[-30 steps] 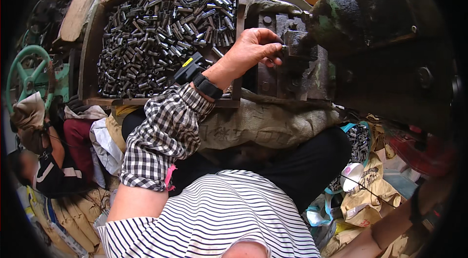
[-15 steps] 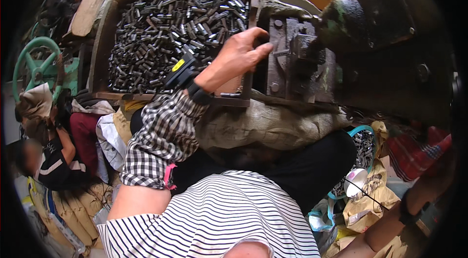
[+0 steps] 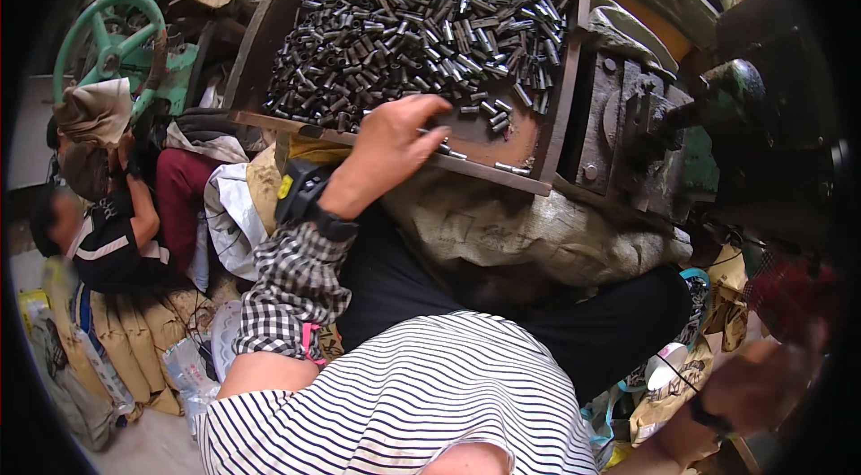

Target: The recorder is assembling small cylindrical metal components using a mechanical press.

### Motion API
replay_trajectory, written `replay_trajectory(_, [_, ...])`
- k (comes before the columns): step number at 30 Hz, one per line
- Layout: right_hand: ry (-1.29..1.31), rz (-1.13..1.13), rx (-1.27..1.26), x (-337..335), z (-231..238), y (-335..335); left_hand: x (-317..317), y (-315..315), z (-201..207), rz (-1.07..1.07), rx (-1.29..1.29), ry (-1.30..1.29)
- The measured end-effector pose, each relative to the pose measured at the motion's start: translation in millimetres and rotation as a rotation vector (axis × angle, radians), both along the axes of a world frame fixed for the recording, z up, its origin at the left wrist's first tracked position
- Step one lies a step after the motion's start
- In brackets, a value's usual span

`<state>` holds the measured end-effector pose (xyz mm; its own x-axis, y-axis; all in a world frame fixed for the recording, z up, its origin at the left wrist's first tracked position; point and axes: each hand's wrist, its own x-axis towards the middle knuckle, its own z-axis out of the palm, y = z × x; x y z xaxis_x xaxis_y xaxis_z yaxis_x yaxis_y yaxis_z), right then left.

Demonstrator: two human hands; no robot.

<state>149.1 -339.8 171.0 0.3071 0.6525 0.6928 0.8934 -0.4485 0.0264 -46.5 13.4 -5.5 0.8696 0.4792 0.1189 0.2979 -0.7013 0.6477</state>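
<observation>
Metal tubes (image 3: 413,35) in a wooden tray (image 3: 566,85), seen from the head cam. The L hand (image 3: 395,145) is poised over the tray's near edge, approx. midway, w/ thumb & forefinger parted in a moderate gap; no tube is clearly held, though contact w/ any beneath the palm can't be told. One loose tube (image 3: 451,151) lies just beside the thumb tip; another, nearer the near R corner, lies along the near edge. Progress (est.): the near R corner is largely bare wood, a few scattered tubes excepted, whereas the heap runs from the L edge to the far edge & down most of the R edge, so the bulk is presumably left to handle. The machine block (image 3: 619,125) stands beyond the R edge; whether it bears a tube can't be told. The R hand (image 3: 767,385), well apart from the tray, is blurred near a red cloth (image 3: 789,296); grip n/a to judge.
</observation>
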Motion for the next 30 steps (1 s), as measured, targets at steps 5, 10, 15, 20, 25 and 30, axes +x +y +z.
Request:
replay_trajectory(5, [0.378, 0.571, -0.296, -27.6, -120.4, 151.8, 36.7, 9.2, -37.1, -0.076, 0.294, 0.113])
replay_trajectory(10, [0.206, 0.554, -0.538, -8.1, -202.9, 214.0, 53.6, 12.7, -52.3, -0.124, 0.416, 0.106])
replay_trajectory(15, [0.224, 0.55, -0.626, -15.2, -213.3, 233.1, 52.1, 9.2, -48.5, -0.189, 0.508, 0.185])
replay_trajectory(20, [0.256, 0.521, -0.697, -14.9, -216.9, 233.3, 52.8, 8.5, -49.6, -0.201, 0.531, 0.2])
replay_trajectory(25, [0.326, 0.54, -0.657, -12.4, -218.4, 229.9, 53.4, 7.3, -51.2, -0.153, 0.398, 0.162])
replay_trajectory(30, [0.421, 0.436, -0.372, -5.4, -207.5, 234.4, 48.5, 8.6, -43.6, -0.06, 0.148, 0.052])
